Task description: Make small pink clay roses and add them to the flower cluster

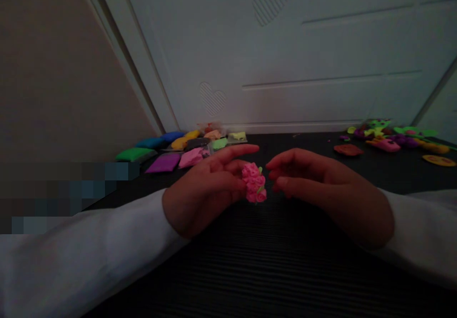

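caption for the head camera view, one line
Left hand holds a cluster of pink clay-like roses above a dark tabletop, right hand close by.

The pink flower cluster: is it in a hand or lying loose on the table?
In a hand: the left hand holds the pink flower cluster between thumb and fingers, while the right hand curves nearby without touching it.

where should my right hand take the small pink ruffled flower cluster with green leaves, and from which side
From the right, the right hand could lightly pinch the pink cluster by its free edge between the green leaves; the left hand holds the left edge; ruffles look delicate.
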